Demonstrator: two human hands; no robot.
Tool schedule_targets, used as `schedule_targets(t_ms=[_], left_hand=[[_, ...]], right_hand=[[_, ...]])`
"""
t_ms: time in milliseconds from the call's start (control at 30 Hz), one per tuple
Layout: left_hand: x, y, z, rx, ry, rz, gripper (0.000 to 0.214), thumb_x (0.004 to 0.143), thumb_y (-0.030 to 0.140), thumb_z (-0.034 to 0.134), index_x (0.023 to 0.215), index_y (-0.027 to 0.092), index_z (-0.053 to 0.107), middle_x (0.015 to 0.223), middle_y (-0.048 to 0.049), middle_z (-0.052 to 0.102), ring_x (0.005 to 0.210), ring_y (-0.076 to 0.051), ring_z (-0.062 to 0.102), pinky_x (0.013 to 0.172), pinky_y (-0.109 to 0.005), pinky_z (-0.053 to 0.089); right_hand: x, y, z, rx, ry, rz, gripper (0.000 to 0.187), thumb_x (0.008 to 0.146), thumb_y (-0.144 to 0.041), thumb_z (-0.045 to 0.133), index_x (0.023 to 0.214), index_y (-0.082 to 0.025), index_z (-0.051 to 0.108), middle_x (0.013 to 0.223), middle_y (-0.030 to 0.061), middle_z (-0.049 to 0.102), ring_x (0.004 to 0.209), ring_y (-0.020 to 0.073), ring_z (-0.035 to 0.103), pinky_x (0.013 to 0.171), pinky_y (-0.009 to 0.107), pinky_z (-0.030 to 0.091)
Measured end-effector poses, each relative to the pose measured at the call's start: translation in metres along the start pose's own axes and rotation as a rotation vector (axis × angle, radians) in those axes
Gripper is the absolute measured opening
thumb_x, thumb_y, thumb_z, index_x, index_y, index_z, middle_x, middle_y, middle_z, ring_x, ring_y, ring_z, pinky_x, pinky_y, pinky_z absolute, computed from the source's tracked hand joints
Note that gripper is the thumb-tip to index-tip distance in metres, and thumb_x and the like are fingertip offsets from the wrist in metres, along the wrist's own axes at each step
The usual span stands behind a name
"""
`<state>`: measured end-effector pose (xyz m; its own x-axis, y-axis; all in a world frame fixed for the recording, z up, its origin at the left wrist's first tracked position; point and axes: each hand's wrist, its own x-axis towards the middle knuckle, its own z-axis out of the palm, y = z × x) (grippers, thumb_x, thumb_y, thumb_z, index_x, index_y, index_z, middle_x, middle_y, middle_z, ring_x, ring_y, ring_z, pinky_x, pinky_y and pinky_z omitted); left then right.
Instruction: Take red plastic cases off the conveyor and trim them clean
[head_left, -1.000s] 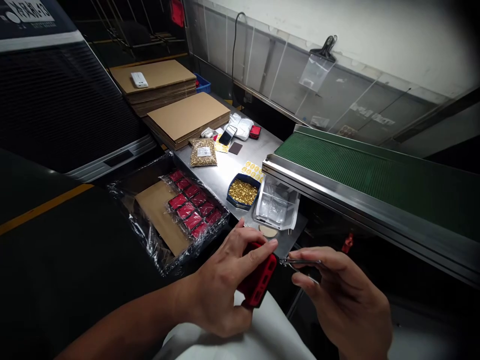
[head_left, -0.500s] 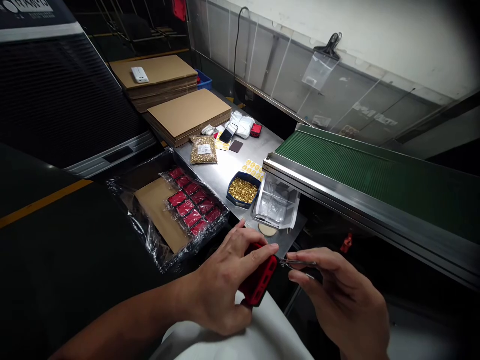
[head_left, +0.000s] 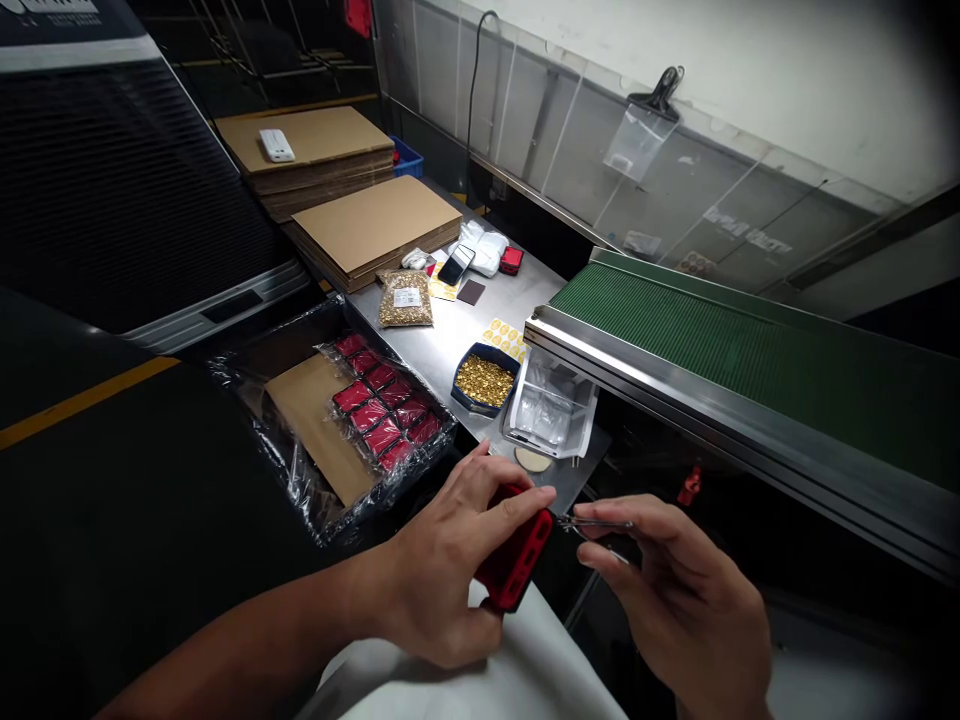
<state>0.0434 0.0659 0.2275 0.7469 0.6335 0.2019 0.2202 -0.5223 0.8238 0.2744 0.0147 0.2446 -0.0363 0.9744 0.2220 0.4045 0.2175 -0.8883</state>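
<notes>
My left hand [head_left: 450, 560] is wrapped round a red plastic case [head_left: 527, 562] with a dark edge, thumb and fingers over its sides. Small rectangular openings show along the case's narrow side. My right hand [head_left: 682, 590] pinches a small silver nail clipper [head_left: 600, 523] between thumb and fingers. The clipper's jaws are at the upper right corner of the case; whether they touch it I cannot tell. Both hands are above my lap, over white cloth [head_left: 540, 660].
Left of my hands, a plastic-lined box [head_left: 300, 420] holds wrapped red cases [head_left: 382, 400]. A blue tray of gold-coloured small parts [head_left: 485, 380], a white bin [head_left: 551, 405] and cardboard stacks [head_left: 379, 225] are on the metal table [head_left: 420, 350]. A green conveyor [head_left: 697, 340] runs at right.
Both hands, the case and the clipper keep almost the same pose. The whole view has shifted very slightly.
</notes>
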Motion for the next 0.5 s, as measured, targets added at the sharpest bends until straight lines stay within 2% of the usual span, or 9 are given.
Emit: schedule_targets(t_ms=[133,200,333,367,433,500], left_hand=[[0.0,-0.001,0.0,-0.011,-0.007,-0.003,0.101,0.049,0.013,0.061,0.146,0.013,0.032,0.133,-0.0132,0.035,0.131,-0.029,0.033,0.122,-0.051,0.002],[0.0,-0.001,0.0,-0.029,-0.01,-0.007,0.101,0.049,0.013,0.061,0.146,0.014,0.032,0.133,-0.0131,0.035,0.131,-0.03,0.034,0.121,-0.051,0.003],[0.001,0.0,-0.001,-0.095,0.004,-0.021,0.099,0.049,0.011,0.063,0.144,0.017,0.034,0.132,-0.0121,0.037,0.129,-0.031,0.037,0.121,-0.053,0.008],[0.001,0.0,-0.001,-0.114,0.017,-0.027,0.097,0.05,0.01,0.064,0.142,0.018,0.036,0.132,-0.0117,0.038,0.128,-0.03,0.038,0.121,-0.052,0.011],[0.001,-0.002,0.0,-0.176,0.053,-0.053,0.091,0.052,0.01,0.069,0.138,0.021,0.04,0.132,-0.0109,0.039,0.126,-0.029,0.04,0.116,-0.047,0.027],[0.0,-0.009,0.003,-0.273,0.071,-0.116,0.087,0.052,0.015,0.077,0.132,0.022,0.043,0.128,-0.01,0.044,0.116,-0.027,0.048,0.101,-0.039,0.045]], right_hand=[[0.0,0.001,0.0,-0.014,-0.026,0.004,0.034,0.078,-0.006,0.07,0.108,-0.021,0.062,0.1,0.004,0.067,0.093,0.0152,0.066,0.08,0.023,0.055],[-0.002,-0.001,0.001,-0.019,0.0,0.007,0.032,0.078,-0.007,0.07,0.106,-0.02,0.063,0.099,0.0043,0.068,0.092,0.0155,0.066,0.079,0.024,0.055],[-0.002,-0.001,0.003,0.031,0.235,0.065,0.026,0.078,-0.012,0.072,0.102,-0.019,0.064,0.098,0.0059,0.069,0.086,0.0163,0.068,0.076,0.024,0.057],[-0.001,0.004,0.004,0.049,0.287,0.11,0.026,0.078,-0.015,0.072,0.102,-0.019,0.064,0.098,0.0064,0.069,0.084,0.0164,0.069,0.074,0.024,0.058],[-0.001,0.024,0.008,0.08,0.34,0.229,0.033,0.077,-0.022,0.074,0.108,-0.018,0.063,0.097,0.0069,0.07,0.08,0.0162,0.069,0.07,0.023,0.059],[-0.005,0.059,0.016,0.1,0.321,0.339,0.041,0.078,-0.027,0.074,0.116,-0.017,0.061,0.091,0.0065,0.071,0.077,0.0158,0.069,0.068,0.023,0.059]])
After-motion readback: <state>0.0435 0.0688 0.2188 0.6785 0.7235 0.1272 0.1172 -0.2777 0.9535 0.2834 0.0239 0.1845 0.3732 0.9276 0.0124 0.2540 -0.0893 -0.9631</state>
